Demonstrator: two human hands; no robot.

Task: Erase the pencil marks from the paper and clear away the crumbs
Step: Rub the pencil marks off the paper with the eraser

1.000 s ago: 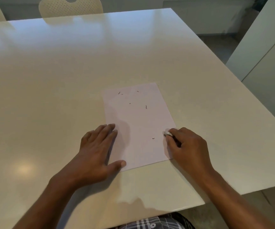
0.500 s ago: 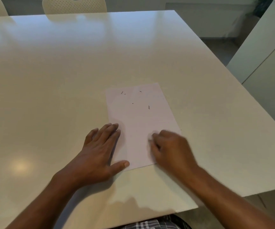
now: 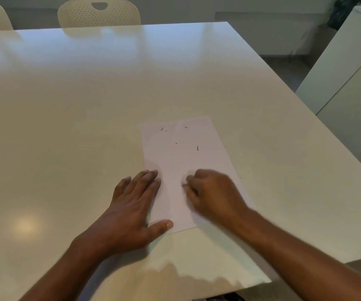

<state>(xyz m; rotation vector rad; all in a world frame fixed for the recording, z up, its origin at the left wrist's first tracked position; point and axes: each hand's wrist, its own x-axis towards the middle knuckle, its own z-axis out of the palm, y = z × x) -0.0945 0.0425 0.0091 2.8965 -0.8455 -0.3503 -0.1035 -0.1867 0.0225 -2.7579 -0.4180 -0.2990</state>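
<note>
While blur hides the eraser, right hand [image 3: 213, 195] fingers curled, left hand [image 3: 135, 208] fingers flat on paper [image 3: 181, 157].

Pale colours, dark specks

The desk [image 3: 88, 127] is glossy cream with whitish reflections along its far side. The paper [image 3: 181, 161] is white with a faint pinkish tint, dotted with small dark grey crumbs [image 3: 197, 148] on its far half. The chair [image 3: 99, 13] behind is cream, its back patterned with rows of small holes. The cabinet [image 3: 353, 68] is off-white.
</note>
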